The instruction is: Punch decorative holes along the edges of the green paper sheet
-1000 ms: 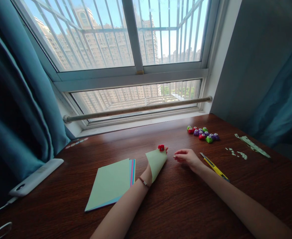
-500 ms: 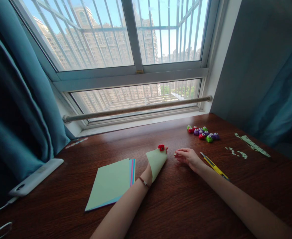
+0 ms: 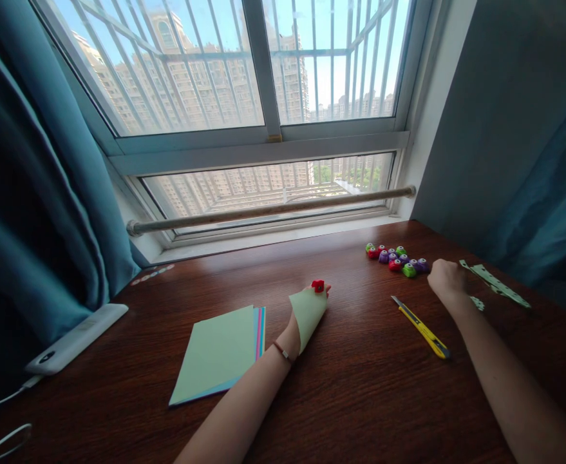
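My left hand (image 3: pixel 325 291) is mostly hidden behind a pale green paper sheet (image 3: pixel 308 314); its fingertips show at the top edge, closed around the paper and a small red punch (image 3: pixel 318 286). My right hand (image 3: pixel 447 281) is at the right, its fingers curled and turned away, with whatever they hold hidden. It is over the small paper bits (image 3: pixel 477 303), beside the cut green strips (image 3: pixel 499 285). Several red, purple and green punches (image 3: pixel 395 259) sit left of it. A yellow cutter (image 3: pixel 422 327) lies nearer me.
A stack of coloured paper (image 3: pixel 217 354) lies left of my left forearm. A white power bank (image 3: pixel 77 338) with a cable (image 3: pixel 2 399) is at the far left. Small round pieces (image 3: pixel 152 274) lie near the curtain. A metal rail (image 3: pixel 273 209) crosses the window.
My right hand has moved right, from beside the red punch to the paper bits, uncovering the cutter's handle. My left hand still holds the paper and punch. The view has shifted slightly.
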Action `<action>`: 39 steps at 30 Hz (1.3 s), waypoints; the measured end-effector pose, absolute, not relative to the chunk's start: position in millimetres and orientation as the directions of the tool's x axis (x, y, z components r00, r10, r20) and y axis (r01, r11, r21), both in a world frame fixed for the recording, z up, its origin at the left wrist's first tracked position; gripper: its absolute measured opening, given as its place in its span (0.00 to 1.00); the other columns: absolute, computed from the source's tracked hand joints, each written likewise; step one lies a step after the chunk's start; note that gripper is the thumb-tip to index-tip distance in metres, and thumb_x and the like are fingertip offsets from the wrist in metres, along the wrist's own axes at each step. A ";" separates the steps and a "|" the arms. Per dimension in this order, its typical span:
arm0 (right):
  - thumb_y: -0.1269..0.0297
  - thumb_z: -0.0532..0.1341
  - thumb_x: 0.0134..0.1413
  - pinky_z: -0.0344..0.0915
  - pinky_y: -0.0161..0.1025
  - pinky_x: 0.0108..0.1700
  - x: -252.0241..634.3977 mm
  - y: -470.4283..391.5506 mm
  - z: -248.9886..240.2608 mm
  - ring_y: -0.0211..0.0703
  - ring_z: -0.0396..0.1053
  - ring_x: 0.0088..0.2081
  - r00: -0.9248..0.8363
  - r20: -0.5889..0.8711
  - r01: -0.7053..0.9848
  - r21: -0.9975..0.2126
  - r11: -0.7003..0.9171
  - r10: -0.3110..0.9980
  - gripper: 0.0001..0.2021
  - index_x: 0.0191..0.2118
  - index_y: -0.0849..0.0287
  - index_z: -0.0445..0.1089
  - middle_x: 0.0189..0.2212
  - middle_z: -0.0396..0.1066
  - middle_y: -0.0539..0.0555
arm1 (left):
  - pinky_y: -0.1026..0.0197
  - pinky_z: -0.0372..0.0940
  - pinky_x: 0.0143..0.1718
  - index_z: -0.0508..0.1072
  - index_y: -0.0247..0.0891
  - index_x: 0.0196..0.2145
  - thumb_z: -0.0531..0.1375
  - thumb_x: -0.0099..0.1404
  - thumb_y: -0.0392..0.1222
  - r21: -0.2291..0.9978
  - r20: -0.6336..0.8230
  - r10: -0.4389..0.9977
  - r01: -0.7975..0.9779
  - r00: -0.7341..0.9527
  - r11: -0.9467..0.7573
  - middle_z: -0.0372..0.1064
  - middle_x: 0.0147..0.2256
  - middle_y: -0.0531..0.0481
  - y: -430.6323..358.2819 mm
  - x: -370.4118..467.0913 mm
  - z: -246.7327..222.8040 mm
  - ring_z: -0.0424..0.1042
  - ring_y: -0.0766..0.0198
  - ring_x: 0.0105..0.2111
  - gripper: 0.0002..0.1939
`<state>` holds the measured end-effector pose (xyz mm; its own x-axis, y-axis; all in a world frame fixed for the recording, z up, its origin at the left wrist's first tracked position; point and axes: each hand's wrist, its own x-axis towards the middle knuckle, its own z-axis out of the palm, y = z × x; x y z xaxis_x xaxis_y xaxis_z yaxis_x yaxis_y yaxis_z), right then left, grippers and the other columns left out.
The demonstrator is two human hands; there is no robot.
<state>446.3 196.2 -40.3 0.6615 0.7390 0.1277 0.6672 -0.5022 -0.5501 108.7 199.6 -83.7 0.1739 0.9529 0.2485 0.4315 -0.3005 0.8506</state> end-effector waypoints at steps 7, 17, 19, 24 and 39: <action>0.63 0.60 0.46 0.62 0.50 0.43 395.9 187.8 -34.3 0.59 0.67 0.42 0.284 0.177 0.798 -0.589 -0.130 0.942 0.12 0.36 0.63 0.73 0.39 0.69 0.66 | 0.56 0.65 0.42 0.62 0.34 0.45 0.47 0.66 0.49 0.955 0.296 0.947 -0.064 0.122 -0.290 0.69 0.40 0.41 185.3 117.6 -93.2 0.70 0.59 0.41 0.17; 0.63 0.69 0.33 0.65 0.43 0.43 290.7 166.4 -60.1 0.46 0.69 0.38 -0.291 0.039 0.008 -0.999 0.043 0.956 0.25 0.43 0.63 0.68 0.36 0.71 0.57 | 0.54 0.56 0.51 0.65 0.40 0.47 0.58 0.60 0.41 0.736 0.538 0.792 0.297 0.288 -0.608 0.60 0.49 0.44 165.0 117.1 -84.3 0.60 0.57 0.50 0.16; 0.63 0.69 0.34 0.65 0.43 0.43 299.8 171.4 -62.8 0.47 0.69 0.37 -0.286 0.035 0.050 -0.997 0.051 0.957 0.22 0.40 0.65 0.69 0.33 0.71 0.56 | 0.52 0.56 0.50 0.60 0.39 0.52 0.61 0.57 0.41 0.702 0.486 0.824 0.431 0.292 -0.567 0.61 0.48 0.43 166.7 115.5 -90.1 0.61 0.55 0.49 0.25; 0.64 0.70 0.30 0.66 0.43 0.41 316.3 180.5 -64.7 0.47 0.70 0.36 -0.198 -0.040 0.057 -0.998 -0.029 0.979 0.23 0.38 0.65 0.70 0.31 0.72 0.56 | 0.52 0.58 0.47 0.61 0.37 0.49 0.64 0.53 0.41 0.705 0.309 0.898 0.559 0.312 -0.437 0.66 0.44 0.43 173.1 111.9 -99.2 0.65 0.53 0.44 0.26; 0.76 0.68 0.31 0.65 0.34 0.44 328.4 187.0 -69.8 0.40 0.69 0.39 -0.109 -0.113 -0.448 -0.881 -0.150 0.988 0.18 0.35 0.60 0.69 0.37 0.71 0.53 | 0.55 0.59 0.45 0.63 0.36 0.49 0.60 0.56 0.35 0.703 0.318 0.893 0.552 0.319 -0.448 0.67 0.41 0.44 176.6 110.5 -100.2 0.66 0.58 0.41 0.22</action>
